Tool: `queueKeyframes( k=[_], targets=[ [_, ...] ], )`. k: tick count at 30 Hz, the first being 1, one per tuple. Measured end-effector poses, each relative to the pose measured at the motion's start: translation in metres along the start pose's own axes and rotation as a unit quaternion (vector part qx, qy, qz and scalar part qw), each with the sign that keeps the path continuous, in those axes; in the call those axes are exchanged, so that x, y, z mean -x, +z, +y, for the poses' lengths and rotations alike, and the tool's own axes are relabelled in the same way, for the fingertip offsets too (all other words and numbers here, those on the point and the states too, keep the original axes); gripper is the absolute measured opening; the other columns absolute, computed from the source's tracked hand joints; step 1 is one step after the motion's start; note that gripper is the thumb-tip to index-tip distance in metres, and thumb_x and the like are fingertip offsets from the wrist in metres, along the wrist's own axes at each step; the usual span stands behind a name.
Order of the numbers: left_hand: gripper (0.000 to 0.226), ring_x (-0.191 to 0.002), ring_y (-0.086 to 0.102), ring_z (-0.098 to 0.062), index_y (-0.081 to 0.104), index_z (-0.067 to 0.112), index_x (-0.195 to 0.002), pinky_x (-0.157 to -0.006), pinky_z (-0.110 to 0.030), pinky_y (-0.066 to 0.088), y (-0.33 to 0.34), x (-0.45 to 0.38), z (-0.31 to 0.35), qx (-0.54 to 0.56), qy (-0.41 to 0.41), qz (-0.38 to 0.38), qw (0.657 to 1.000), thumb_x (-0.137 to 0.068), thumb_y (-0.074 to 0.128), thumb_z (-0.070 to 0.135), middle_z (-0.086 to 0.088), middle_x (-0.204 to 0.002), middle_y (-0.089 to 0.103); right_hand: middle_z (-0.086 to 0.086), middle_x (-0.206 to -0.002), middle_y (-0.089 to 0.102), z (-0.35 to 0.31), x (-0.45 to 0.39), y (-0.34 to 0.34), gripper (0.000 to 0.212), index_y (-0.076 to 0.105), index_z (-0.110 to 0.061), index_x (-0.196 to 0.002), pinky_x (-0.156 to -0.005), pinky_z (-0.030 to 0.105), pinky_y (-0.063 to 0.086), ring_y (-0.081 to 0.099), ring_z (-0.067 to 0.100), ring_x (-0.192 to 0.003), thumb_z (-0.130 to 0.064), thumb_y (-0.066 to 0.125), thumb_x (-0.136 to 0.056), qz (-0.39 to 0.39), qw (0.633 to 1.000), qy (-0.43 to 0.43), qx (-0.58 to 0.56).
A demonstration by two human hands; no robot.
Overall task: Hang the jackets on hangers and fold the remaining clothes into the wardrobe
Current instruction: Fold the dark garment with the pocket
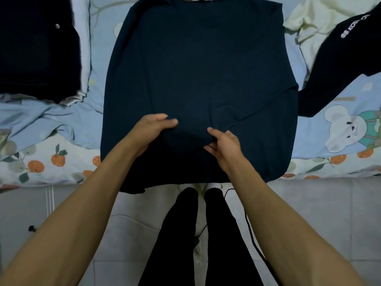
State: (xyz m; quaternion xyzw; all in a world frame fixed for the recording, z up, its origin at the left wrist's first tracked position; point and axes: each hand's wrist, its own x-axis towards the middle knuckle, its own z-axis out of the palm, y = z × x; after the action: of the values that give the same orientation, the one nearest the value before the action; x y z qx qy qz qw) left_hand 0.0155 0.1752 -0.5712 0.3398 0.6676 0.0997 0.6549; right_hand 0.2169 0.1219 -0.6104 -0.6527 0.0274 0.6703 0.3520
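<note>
Navy sweater: spread flat on the bed, hem hanging over its near edge. Left hand: on the sweater's lower middle, thumb and fingers pinching a fold. Right hand: just right of the left, fingers curled, gripping the same bunched cloth. Black garment: left of the sweater. Black printed garment and cream cloth: right of it.

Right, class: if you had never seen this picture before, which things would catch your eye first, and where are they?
The dark navy sweater spread flat across the middle of the bed dominates. At its lower part, the left hand and right hand pinch up the fabric. Next, the cartoon bear printed on the bedsheet at the right stands out.
</note>
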Motion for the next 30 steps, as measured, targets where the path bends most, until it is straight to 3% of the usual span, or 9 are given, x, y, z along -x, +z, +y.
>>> queueKeyframes(
  k=[3,7,9,11,13,17,23,26,30],
  targets=[
    [0.038,-0.101,0.068,-0.027,0.068,0.005,-0.099,-0.097,-0.042,0.053,-0.006,0.001,-0.009,-0.004,0.013,0.036,0.999,-0.093,0.063,0.042,-0.010,-0.103,0.072,0.003,-0.105,0.069,0.003,0.005,0.007,0.024,0.054,-0.013,-0.106,-0.074,0.033,0.061,0.069,0.015,-0.080,-0.022,0.070,-0.091,0.000,1.000,0.003,0.027],
    [0.035,-0.087,0.066,-0.015,0.067,0.017,-0.104,-0.074,-0.026,0.050,-0.010,0.000,-0.028,-0.131,-0.042,0.035,0.990,-0.084,0.074,0.045,-0.002,-0.098,0.070,0.003,-0.118,0.070,0.012,0.010,0.012,0.043,0.058,-0.014,-0.125,-0.091,0.038,0.057,0.069,0.020,-0.105,-0.023,0.075,-0.086,-0.101,0.992,0.041,0.057],
    [0.027,-0.081,0.064,-0.014,0.068,0.009,-0.100,-0.072,-0.024,0.049,-0.011,0.005,-0.034,-0.100,-0.027,0.057,0.993,-0.085,0.076,0.030,-0.004,-0.088,0.068,0.004,-0.114,0.071,0.018,0.010,0.010,0.032,0.061,-0.013,-0.117,-0.087,0.035,0.059,0.069,0.021,-0.101,-0.018,0.074,-0.088,-0.092,0.990,0.035,0.096],
    [0.017,-0.075,0.063,-0.011,0.069,0.011,-0.093,-0.071,-0.022,0.049,-0.011,0.012,-0.040,-0.025,0.008,0.133,0.991,-0.085,0.076,0.024,0.001,-0.078,0.066,0.004,-0.094,0.072,0.025,0.013,0.010,0.015,0.062,-0.013,-0.098,-0.074,0.032,0.061,0.071,0.016,-0.081,-0.022,0.071,-0.091,-0.039,0.992,0.020,0.119],
    [0.018,-0.072,0.061,-0.009,0.067,0.015,-0.094,-0.066,-0.022,0.049,-0.011,0.018,-0.047,-0.023,0.028,0.181,0.983,-0.085,0.076,0.028,0.004,-0.075,0.065,0.005,-0.073,0.068,0.031,0.013,0.010,0.027,0.055,-0.012,-0.079,-0.062,0.031,0.061,0.067,0.015,-0.063,-0.031,0.070,-0.092,0.008,0.984,0.004,0.175],
    [0.029,-0.069,0.063,-0.017,0.059,0.017,-0.105,-0.058,-0.025,0.050,-0.014,0.025,-0.069,-0.154,-0.027,0.140,0.978,-0.086,0.075,0.029,-0.003,-0.087,0.061,0.010,-0.075,0.071,0.033,0.020,0.013,0.040,0.048,-0.013,-0.067,-0.055,0.031,0.058,0.067,0.017,-0.060,-0.036,0.071,-0.089,0.007,0.953,-0.006,0.302],
    [0.011,-0.071,0.056,-0.013,0.063,0.009,-0.092,-0.074,-0.026,0.043,-0.020,0.066,-0.085,-0.083,0.009,0.353,0.932,-0.089,0.068,0.019,0.005,-0.072,0.057,0.012,-0.079,0.072,0.009,0.055,0.026,0.021,0.060,-0.007,-0.074,-0.057,0.028,0.056,0.066,0.018,-0.064,-0.019,0.067,-0.090,-0.021,0.865,-0.073,0.497],
    [0.020,-0.085,0.058,-0.019,0.060,0.009,-0.105,-0.080,-0.028,0.044,-0.037,0.083,-0.094,-0.047,-0.007,0.375,0.926,-0.088,0.069,0.016,0.000,-0.082,0.061,0.007,-0.079,0.071,-0.005,0.072,0.046,0.014,0.065,-0.007,-0.084,-0.059,0.026,0.053,0.066,0.018,-0.073,-0.020,0.068,-0.089,-0.048,0.852,-0.118,0.508],
    [0.057,-0.119,0.054,-0.034,0.044,0.007,-0.138,-0.098,-0.040,0.046,-0.078,0.078,-0.114,-0.020,-0.086,0.369,0.925,-0.088,0.069,0.019,-0.017,-0.131,0.057,0.002,-0.084,0.071,-0.010,0.089,0.072,0.011,0.066,-0.010,-0.085,-0.069,0.026,0.053,0.068,0.017,-0.081,-0.020,0.069,-0.088,-0.077,0.824,-0.161,0.537]
  ],
)
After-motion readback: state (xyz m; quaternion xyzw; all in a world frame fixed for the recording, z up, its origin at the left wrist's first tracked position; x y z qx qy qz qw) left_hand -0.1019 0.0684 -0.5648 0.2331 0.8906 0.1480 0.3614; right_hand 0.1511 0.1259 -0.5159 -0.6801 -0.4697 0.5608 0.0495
